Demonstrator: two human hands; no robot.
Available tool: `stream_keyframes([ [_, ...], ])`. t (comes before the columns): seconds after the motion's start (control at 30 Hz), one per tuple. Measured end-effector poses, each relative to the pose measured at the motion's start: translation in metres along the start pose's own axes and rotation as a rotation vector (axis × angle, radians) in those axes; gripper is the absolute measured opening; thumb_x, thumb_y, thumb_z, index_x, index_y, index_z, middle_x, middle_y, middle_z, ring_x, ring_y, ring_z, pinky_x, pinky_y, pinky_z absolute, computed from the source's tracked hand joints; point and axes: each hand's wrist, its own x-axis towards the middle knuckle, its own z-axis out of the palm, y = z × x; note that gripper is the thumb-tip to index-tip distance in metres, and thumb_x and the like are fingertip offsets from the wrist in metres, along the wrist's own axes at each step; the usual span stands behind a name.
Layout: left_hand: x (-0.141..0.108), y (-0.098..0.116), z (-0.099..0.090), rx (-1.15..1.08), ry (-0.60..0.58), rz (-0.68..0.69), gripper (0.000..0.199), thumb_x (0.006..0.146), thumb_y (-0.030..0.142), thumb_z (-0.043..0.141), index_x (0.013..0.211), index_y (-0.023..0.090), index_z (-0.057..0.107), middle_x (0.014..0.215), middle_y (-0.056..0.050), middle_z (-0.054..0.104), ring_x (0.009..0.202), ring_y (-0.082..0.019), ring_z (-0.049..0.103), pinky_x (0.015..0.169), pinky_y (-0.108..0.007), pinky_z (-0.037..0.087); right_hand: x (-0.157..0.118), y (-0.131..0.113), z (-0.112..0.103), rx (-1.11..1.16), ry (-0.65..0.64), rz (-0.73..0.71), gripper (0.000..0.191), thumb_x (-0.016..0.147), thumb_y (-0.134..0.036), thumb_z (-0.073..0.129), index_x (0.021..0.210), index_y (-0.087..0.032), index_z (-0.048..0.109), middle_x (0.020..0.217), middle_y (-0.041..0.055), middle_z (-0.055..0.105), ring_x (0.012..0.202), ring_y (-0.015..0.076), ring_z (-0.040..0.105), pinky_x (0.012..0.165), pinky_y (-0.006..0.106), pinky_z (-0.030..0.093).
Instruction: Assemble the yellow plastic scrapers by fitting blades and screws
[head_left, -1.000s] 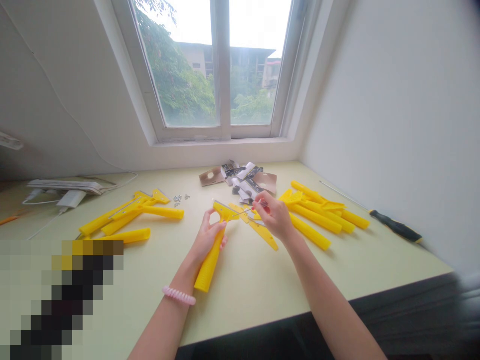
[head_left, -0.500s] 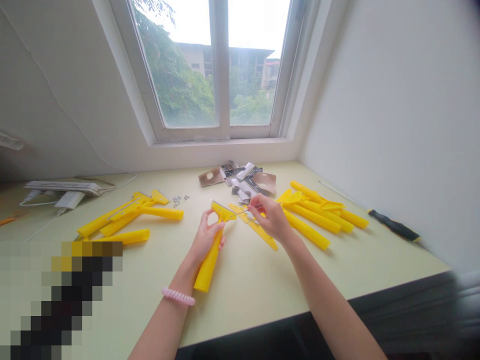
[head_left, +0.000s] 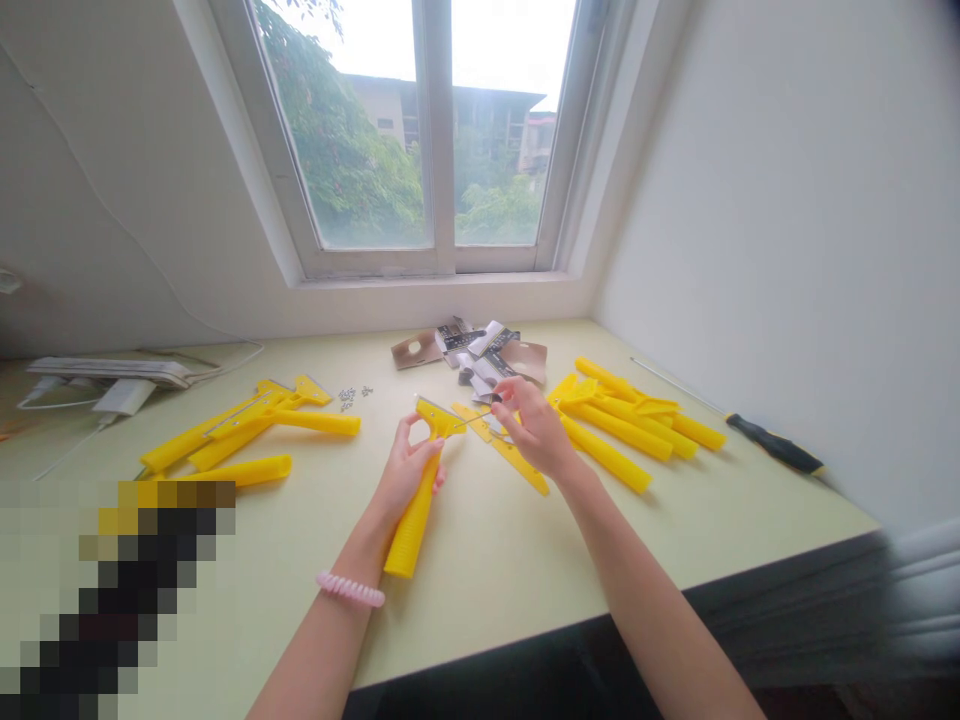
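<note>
My left hand (head_left: pixel 411 468) is closed around a yellow scraper (head_left: pixel 411 525), its handle slanting down toward me and its wide head with a metal edge pointing away. In my right hand (head_left: pixel 534 428) a small screwdriver (head_left: pixel 474 417) with a thin metal shaft is pinched between the fingers. Its tip meets the right side of the scraper's head; whether it sits in a screw is too small to tell. Flat yellow plates (head_left: pixel 517 466) lie under and beside my right hand, partly hidden by it. Small loose screws (head_left: pixel 347 398) are scattered beyond my left hand.
Several yellow scrapers (head_left: pixel 247 425) lie at the left, near a white power strip (head_left: pixel 112 375). More yellow handles (head_left: pixel 622 435) are piled at the right, beside a long black-handled screwdriver (head_left: pixel 772 443). Crumpled cardboard packaging (head_left: pixel 487 350) rests below the window. The table's front edge runs near my forearms.
The view has shifted slightly, so everything sits a little further left and higher. Both hands keep their hold, and the screwdriver tip stays at the scraper's head.
</note>
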Motion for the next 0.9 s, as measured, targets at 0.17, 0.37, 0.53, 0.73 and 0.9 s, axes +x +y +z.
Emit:
stream_keyframes([
  [0.17,-0.0037,0.0029,0.0003,0.006,-0.063,-0.001,0.045,0.071,0.027,0.054,0.109,0.026,0.029,0.076,0.001,0.059,0.036,-0.008,0.048,0.033,-0.019,0.033,0.0003,0.0021,-0.0028,0.032,-0.023,-0.032,0.010,0.082,-0.024,0.042,0.090,-0.021,0.048,0.080,0.0024,0.059,0.074,0.0146,0.057,0.065,0.024,0.042],
  [0.37,-0.0034,0.0019,0.0006,0.013,-0.048,-0.008,0.046,0.070,0.027,0.054,0.109,0.026,0.029,0.067,0.004,0.056,0.036,-0.008,0.047,0.032,-0.019,0.033,-0.0018,0.0001,-0.0042,-0.003,-0.056,0.005,0.012,0.081,-0.029,0.045,0.075,-0.021,0.051,0.066,-0.0001,0.061,0.058,0.0120,0.055,0.056,0.021,0.040],
  [0.53,-0.0020,-0.0001,0.0019,0.002,-0.037,-0.009,0.048,0.069,0.028,0.055,0.109,0.025,0.029,0.069,0.003,0.057,0.034,-0.008,0.046,0.031,-0.019,0.033,-0.0023,0.0025,-0.0014,0.003,-0.021,0.076,0.012,0.080,-0.032,0.047,0.076,-0.021,0.052,0.063,-0.0001,0.062,0.055,0.0124,0.057,0.053,0.021,0.040],
  [0.73,-0.0021,0.0007,0.0020,-0.004,-0.022,-0.014,0.051,0.068,0.030,0.057,0.110,0.026,0.029,0.066,0.004,0.056,0.035,-0.008,0.047,0.032,-0.018,0.033,-0.0019,0.0058,0.0005,0.055,0.000,0.154,0.012,0.079,-0.032,0.047,0.076,-0.021,0.052,0.063,0.0007,0.063,0.054,0.0133,0.058,0.053,0.022,0.042],
  [0.9,-0.0012,0.0010,0.0012,-0.010,0.002,-0.010,0.051,0.068,0.030,0.058,0.110,0.026,0.029,0.066,0.004,0.055,0.035,-0.008,0.047,0.032,-0.018,0.033,-0.0007,0.0035,-0.0016,0.045,-0.033,0.130,0.014,0.078,-0.033,0.048,0.077,-0.021,0.053,0.066,0.0008,0.063,0.057,0.0133,0.059,0.054,0.022,0.043],
])
